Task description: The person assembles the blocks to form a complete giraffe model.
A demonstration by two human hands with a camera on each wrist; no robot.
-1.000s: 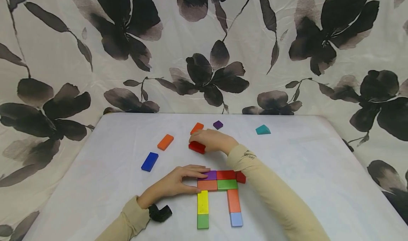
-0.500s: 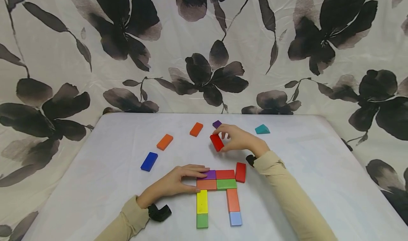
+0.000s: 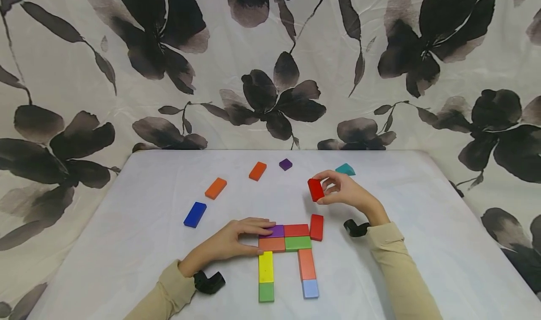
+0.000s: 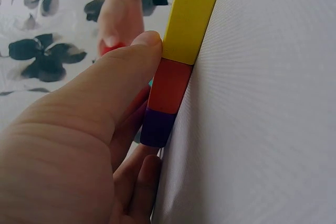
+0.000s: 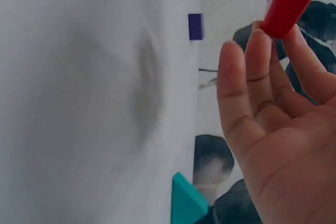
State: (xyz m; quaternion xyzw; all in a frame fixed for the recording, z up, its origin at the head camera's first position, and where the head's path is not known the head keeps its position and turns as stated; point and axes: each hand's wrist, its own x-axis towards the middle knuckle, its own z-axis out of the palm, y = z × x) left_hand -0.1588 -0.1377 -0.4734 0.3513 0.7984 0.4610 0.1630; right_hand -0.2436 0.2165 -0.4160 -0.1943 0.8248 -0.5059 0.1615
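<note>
In the head view my right hand pinches a red block by its ends, raised above the table. The right wrist view shows this red block at the fingertips. My left hand spans the left end of a flat block arrangement, thumb by the salmon-orange block and fingers over the purple block. Beside these lie a red block and a green block. Two legs extend toward me: yellow over green, and orange over light blue. Another red block stands at the right end.
Toward the back of the white table lie a blue block, two orange blocks, a small purple block and a teal triangular block. A flower-patterned cloth hangs behind the table.
My right hand took the red block from near the back orange block and carried it rightward, toward the teal block. My left hand has kept its place on the arrangement.
</note>
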